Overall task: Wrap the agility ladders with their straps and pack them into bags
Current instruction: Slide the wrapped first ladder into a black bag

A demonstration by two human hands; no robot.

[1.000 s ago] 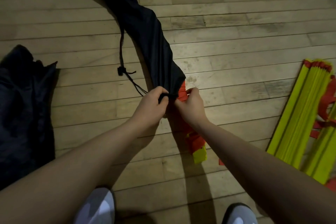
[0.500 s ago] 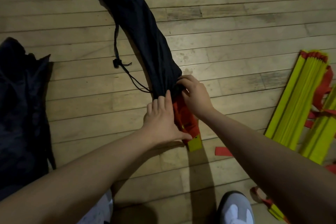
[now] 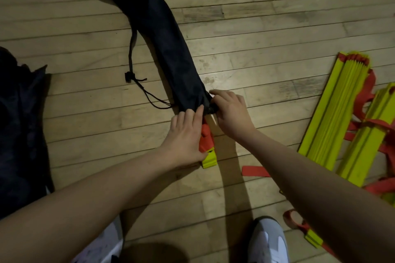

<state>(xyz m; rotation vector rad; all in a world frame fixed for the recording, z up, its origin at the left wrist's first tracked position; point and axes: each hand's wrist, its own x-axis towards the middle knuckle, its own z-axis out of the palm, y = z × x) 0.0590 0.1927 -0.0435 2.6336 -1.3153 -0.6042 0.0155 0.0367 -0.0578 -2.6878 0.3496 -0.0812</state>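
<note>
The bundled agility ladder [image 3: 208, 151] lies on the wooden floor [image 3: 277, 28], long axis running away-left into the black drawstring bag [image 3: 162, 34]. Right hand [image 3: 232, 113] pinches the bag's mouth; left hand [image 3: 186, 136] presses flat on the protruding end.

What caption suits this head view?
Left hand pushes ladder into bag; right hand grips its mouth.
</note>
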